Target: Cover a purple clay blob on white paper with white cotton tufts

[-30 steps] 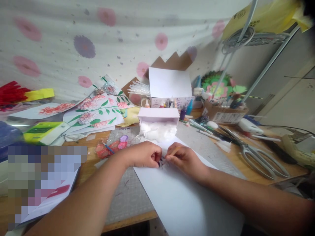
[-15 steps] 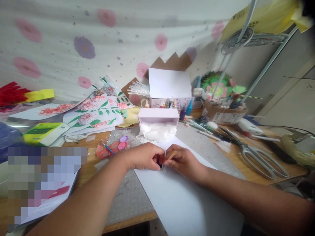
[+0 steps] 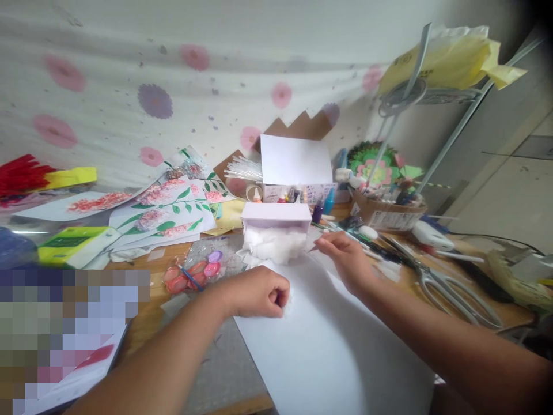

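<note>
My left hand (image 3: 261, 291) rests on a large white sheet of paper (image 3: 319, 340), its fingers curled shut. What it holds is hidden, though a whitish scrap (image 3: 288, 301) shows at its fingertips. Up and to the right, my right hand (image 3: 348, 259) hovers over the paper with thumb and fingers pinched. From the pinch a thin brown stick (image 3: 313, 248) sticks out to the left; its full shape is unclear. Behind both hands a white box (image 3: 276, 213) lies open towards me, crumpled white tissue (image 3: 274, 243) spilling from it.
A paint palette (image 3: 194, 275) with a brush lies left on the grey cutting mat (image 3: 220, 369). Large scissors (image 3: 449, 288) lie at the right, near a cardboard box (image 3: 384, 216) of tools. Flower paintings (image 3: 164, 213) and glue bottles (image 3: 317, 212) stand or lie at the back.
My hands were together over the paper. The right has moved away, up and to the right, with the stick in its fingers. The left stays closed near the same spot. The view has tilted slightly.
</note>
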Action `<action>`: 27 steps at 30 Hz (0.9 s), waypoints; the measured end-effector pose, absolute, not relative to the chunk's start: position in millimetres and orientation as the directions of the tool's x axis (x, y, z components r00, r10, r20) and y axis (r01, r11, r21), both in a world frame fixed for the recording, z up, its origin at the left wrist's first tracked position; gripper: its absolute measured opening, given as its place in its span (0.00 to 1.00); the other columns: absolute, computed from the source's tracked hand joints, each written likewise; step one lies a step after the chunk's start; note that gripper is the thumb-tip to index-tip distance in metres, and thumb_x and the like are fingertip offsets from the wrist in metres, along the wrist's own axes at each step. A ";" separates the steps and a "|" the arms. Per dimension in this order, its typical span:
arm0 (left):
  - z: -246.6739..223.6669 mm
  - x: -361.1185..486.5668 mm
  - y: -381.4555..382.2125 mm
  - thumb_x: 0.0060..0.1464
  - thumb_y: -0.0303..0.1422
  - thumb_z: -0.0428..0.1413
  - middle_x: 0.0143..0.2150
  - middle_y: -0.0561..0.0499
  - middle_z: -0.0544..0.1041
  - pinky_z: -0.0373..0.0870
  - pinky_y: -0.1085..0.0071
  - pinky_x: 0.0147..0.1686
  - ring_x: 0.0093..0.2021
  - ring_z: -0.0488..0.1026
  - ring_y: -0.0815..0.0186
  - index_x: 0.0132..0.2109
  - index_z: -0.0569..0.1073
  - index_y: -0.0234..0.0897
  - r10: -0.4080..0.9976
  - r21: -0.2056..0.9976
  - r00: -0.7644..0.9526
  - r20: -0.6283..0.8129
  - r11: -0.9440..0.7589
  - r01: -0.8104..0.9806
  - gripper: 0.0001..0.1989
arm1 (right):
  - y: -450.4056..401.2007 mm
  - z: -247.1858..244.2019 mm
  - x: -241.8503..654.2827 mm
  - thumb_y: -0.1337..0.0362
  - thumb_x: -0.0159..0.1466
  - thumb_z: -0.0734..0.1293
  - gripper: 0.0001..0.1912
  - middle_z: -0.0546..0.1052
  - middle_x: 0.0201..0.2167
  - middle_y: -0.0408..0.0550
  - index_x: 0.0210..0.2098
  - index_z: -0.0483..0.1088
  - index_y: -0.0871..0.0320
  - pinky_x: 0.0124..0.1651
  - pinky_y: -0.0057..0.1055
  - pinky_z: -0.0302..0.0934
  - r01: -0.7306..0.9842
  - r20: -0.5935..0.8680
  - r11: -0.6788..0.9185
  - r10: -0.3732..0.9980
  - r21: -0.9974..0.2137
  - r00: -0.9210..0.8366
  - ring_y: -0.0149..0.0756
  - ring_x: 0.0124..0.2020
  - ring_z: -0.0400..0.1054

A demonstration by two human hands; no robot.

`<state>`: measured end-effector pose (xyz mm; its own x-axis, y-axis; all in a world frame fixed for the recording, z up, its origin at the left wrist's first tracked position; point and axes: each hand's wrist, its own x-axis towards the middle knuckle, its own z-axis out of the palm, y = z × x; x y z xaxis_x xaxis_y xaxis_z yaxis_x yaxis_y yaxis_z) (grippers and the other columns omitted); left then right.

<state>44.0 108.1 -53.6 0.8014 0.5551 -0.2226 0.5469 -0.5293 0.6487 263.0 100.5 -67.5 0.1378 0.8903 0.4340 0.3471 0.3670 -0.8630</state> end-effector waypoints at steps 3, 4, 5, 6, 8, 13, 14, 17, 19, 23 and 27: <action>-51.1 40.9 109.2 0.41 0.32 0.55 0.20 0.59 0.64 0.53 0.78 0.20 0.21 0.59 0.74 0.32 0.73 0.40 0.538 0.685 0.806 -0.246 -0.492 0.537 0.07 | 110.5 -67.6 266.4 0.55 0.57 0.65 0.13 0.72 0.28 0.48 0.24 0.72 0.58 0.39 0.36 0.61 0.383 0.487 0.410 0.864 -0.828 0.126 0.36 0.33 0.66; -50.1 39.1 110.8 0.41 0.33 0.55 0.20 0.59 0.64 0.53 0.78 0.20 0.21 0.59 0.74 0.32 0.74 0.39 0.545 0.696 0.802 -0.244 -0.477 0.536 0.07 | 111.9 -67.2 265.7 0.56 0.56 0.66 0.12 0.72 0.29 0.49 0.25 0.72 0.58 0.40 0.37 0.61 0.418 0.530 0.462 0.846 -0.782 0.057 0.37 0.34 0.67; -49.2 36.8 113.3 0.42 0.34 0.55 0.20 0.59 0.64 0.53 0.78 0.20 0.21 0.59 0.73 0.32 0.73 0.39 0.569 0.706 0.789 -0.231 -0.461 0.538 0.07 | 112.6 -66.6 264.3 0.57 0.57 0.66 0.10 0.73 0.31 0.50 0.26 0.73 0.57 0.41 0.37 0.62 0.461 0.574 0.526 0.818 -0.715 -0.041 0.38 0.35 0.67; -48.8 34.3 116.8 0.43 0.34 0.54 0.21 0.58 0.64 0.53 0.78 0.20 0.21 0.59 0.73 0.31 0.73 0.38 0.613 0.714 0.764 -0.202 -0.442 0.543 0.07 | 113.0 -66.0 262.5 0.58 0.58 0.65 0.09 0.73 0.33 0.51 0.28 0.73 0.57 0.41 0.37 0.62 0.502 0.604 0.590 0.781 -0.632 -0.159 0.38 0.36 0.68; -49.3 28.8 126.1 0.46 0.35 0.52 0.22 0.57 0.66 0.53 0.77 0.20 0.21 0.60 0.73 0.30 0.71 0.37 0.755 0.726 0.651 -0.086 -0.400 0.560 0.07 | 114.0 -65.3 258.5 0.61 0.60 0.63 0.08 0.73 0.38 0.53 0.33 0.73 0.56 0.41 0.36 0.63 0.561 0.600 0.694 0.702 -0.452 -0.385 0.38 0.38 0.68; -58.1 20.7 146.7 0.47 0.34 0.50 0.23 0.57 0.66 0.55 0.77 0.22 0.22 0.62 0.71 0.30 0.67 0.37 0.936 0.669 0.276 0.219 -0.350 0.656 0.06 | 125.7 -69.3 249.9 0.67 0.62 0.61 0.08 0.73 0.44 0.54 0.35 0.72 0.56 0.52 0.43 0.57 0.575 0.541 0.798 0.569 -0.181 -0.619 0.41 0.46 0.67; -60.0 20.9 147.8 0.47 0.33 0.50 0.23 0.57 0.66 0.55 0.77 0.22 0.23 0.62 0.71 0.30 0.67 0.37 0.934 0.641 0.268 0.237 -0.358 0.679 0.05 | 129.0 -70.8 248.5 0.67 0.61 0.60 0.08 0.73 0.44 0.54 0.36 0.72 0.56 0.53 0.44 0.55 0.572 0.538 0.803 0.561 -0.168 -0.629 0.41 0.47 0.67; -64.0 23.8 146.4 0.47 0.31 0.50 0.26 0.56 0.68 0.57 0.76 0.25 0.25 0.64 0.70 0.30 0.68 0.38 0.912 0.572 0.313 0.265 -0.410 0.711 0.03 | 136.5 -73.4 244.3 0.68 0.62 0.60 0.08 0.74 0.42 0.54 0.36 0.71 0.57 0.54 0.45 0.55 0.568 0.551 0.803 0.560 -0.179 -0.618 0.40 0.44 0.69; -64.8 25.6 144.5 0.47 0.29 0.50 0.28 0.55 0.69 0.58 0.76 0.27 0.28 0.65 0.70 0.31 0.68 0.39 0.902 0.551 0.330 0.280 -0.432 0.714 0.03 | 138.2 -72.4 241.9 0.68 0.62 0.60 0.08 0.75 0.40 0.54 0.36 0.71 0.57 0.51 0.44 0.59 0.563 0.586 0.794 0.574 -0.227 -0.572 0.39 0.41 0.70; -63.1 27.1 142.5 0.49 0.31 0.50 0.32 0.53 0.70 0.60 0.74 0.30 0.30 0.66 0.68 0.34 0.68 0.38 0.890 0.547 0.315 0.329 -0.452 0.705 0.04 | 134.0 -65.2 240.5 0.66 0.62 0.61 0.08 0.76 0.36 0.53 0.34 0.71 0.58 0.42 0.35 0.65 0.523 0.638 0.750 0.641 -0.405 -0.426 0.38 0.39 0.70; -63.0 29.2 140.8 0.48 0.32 0.52 0.36 0.52 0.70 0.62 0.72 0.32 0.29 0.65 0.69 0.36 0.68 0.39 0.867 0.539 0.352 0.353 -0.496 0.681 0.06 | 127.2 -64.1 244.9 0.65 0.61 0.61 0.07 0.76 0.36 0.53 0.33 0.72 0.58 0.41 0.34 0.66 0.516 0.614 0.728 0.673 -0.452 -0.411 0.37 0.39 0.71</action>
